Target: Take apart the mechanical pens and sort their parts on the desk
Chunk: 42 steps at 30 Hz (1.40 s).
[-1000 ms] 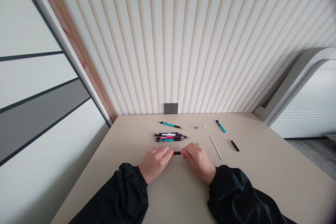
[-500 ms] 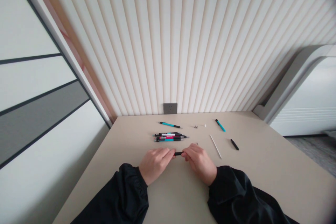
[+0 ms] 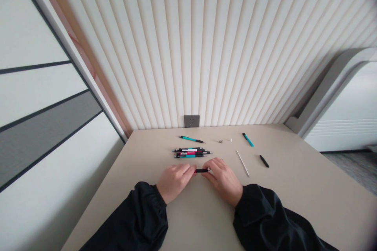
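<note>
My left hand (image 3: 176, 180) is closed on one end of a pen (image 3: 202, 170) with a black grip and a bit of red beside my fingers. My right hand (image 3: 222, 176) is at the pen's tip, its fingers bent around that end and pinching it. Just beyond my hands lies a bunch of pens (image 3: 191, 153), black, red, blue and white. A blue and black pen (image 3: 192, 139) lies behind them. To the right are a thin white refill (image 3: 243, 163), a black grip piece (image 3: 264, 161) and a blue barrel (image 3: 247, 139).
Small metal parts (image 3: 220, 141) and a tiny white piece (image 3: 231, 140) lie near the back of the beige table (image 3: 200, 219). Behind it stands a ribbed wall with a dark socket (image 3: 191, 121). A white panelled surface rises on the left.
My right hand's fingers have lifted and loosened slightly at the pen's tip, showing more of the black grip. My left hand keeps its hold. The view has shifted slightly.
</note>
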### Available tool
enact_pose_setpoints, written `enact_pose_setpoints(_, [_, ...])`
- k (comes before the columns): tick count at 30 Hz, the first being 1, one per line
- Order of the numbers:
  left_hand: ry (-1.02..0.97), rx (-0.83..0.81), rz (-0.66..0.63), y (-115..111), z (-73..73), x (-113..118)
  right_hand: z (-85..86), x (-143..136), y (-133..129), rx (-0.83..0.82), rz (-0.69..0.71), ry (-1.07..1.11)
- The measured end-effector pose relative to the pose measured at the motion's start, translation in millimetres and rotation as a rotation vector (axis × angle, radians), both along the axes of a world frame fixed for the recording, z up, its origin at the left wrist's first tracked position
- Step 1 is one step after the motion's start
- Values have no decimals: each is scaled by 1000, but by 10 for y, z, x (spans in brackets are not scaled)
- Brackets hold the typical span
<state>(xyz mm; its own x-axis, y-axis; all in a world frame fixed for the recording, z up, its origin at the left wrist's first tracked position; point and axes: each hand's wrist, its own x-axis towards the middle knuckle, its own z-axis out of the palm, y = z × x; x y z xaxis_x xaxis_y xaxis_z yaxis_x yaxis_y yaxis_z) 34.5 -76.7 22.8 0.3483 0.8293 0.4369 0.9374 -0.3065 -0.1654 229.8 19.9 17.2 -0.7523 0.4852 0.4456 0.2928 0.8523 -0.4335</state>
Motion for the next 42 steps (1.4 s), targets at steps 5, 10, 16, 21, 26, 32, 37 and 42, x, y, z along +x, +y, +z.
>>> enact_pose_setpoints(5, [-7, 2, 21, 9, -33, -10, -8, 3, -14, -49, 23, -13])
enact_pose_setpoints(10, [-20, -3, 3, 8, -30, 13, -20, -2, -22, -97, -8, -4])
enact_pose_setpoints(16, [-3, -24, 16, -1, -16, 31, -18, -2, -38, -152, 22, -38])
enact_pose_setpoints(21, [-15, -30, 23, 1, -17, 36, -40, -5, -41, -163, 4, -9])
enact_pose_setpoints(26, [-19, -17, 6, 0, -4, 50, -70, -6, -42, -169, 16, -26])
enact_pose_setpoints(32, [-29, -27, 22, -3, 5, 49, -59, -11, -51, -198, 29, -33])
enact_pose_setpoints(37, [-57, -28, 18, 1, -7, 51, -67, -12, -47, -216, -21, 11])
enact_pose_setpoints(42, [-67, -10, 26, 1, -6, 66, -112, -8, -38, -224, 35, -27])
